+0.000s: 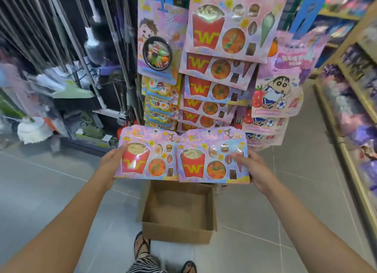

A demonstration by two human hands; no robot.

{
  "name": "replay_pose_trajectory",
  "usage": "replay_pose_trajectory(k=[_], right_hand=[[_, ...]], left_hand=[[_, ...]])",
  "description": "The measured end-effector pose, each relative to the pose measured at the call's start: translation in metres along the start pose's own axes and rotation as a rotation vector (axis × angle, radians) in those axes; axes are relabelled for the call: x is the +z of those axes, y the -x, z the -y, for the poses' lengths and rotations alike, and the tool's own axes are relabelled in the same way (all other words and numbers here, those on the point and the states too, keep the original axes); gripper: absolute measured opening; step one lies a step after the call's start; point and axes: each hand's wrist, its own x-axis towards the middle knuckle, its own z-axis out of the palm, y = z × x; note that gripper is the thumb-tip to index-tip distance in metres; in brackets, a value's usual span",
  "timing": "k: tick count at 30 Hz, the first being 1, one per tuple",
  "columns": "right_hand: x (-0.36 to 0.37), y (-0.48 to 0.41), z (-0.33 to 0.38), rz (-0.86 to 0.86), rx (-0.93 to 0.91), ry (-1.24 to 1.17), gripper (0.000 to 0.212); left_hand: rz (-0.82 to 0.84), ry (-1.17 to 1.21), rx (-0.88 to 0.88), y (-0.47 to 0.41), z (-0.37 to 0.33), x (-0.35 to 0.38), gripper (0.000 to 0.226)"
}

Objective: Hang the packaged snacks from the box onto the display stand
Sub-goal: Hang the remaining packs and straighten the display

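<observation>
Over the box (177, 230), which looks empty, left hand (113, 160) pinches one snack pack (145, 152) by its outer edge, right hand (252, 168) pinches a second pack (212, 160) likewise, tops toward the display stand (216, 73), presumably leaving headers free for hooking.

Pink snack packs (146, 152) with red-yellow fries, brown box (177, 230), zebra-striped trousers (145, 262)

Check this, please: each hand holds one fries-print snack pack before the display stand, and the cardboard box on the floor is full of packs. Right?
Not quite. The head view shows the cardboard box on the floor empty, its bare bottom visible. The rest stands: the left hand holds one fries-print snack pack, the right hand another, before the display stand.
</observation>
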Motion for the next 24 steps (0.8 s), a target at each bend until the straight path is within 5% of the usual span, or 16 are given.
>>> replay_pose_trajectory(k=[6,11,16,20,24], right_hand=[[0.014,-0.012,0.077,0.008,-0.221,-0.052,0.058],[0.031,-0.025,0.146,-0.03,-0.41,-0.128,0.05],[0.035,-0.041,0.205,-0.086,-0.509,-0.202,0.058],[0.033,-0.053,0.245,-0.105,-0.533,-0.201,0.066],[0.026,-0.064,0.267,-0.139,-0.558,-0.207,0.065]], left_hand=[[0.146,0.077,0.127,-0.02,-0.076,0.005,0.025],[0.281,0.08,0.258,-0.035,-0.16,0.016,0.032],[0.392,0.112,0.389,-0.043,-0.232,0.031,0.075],[0.429,0.185,0.453,-0.046,-0.267,0.046,0.035],[0.44,0.212,0.471,-0.051,-0.285,0.06,0.027]])
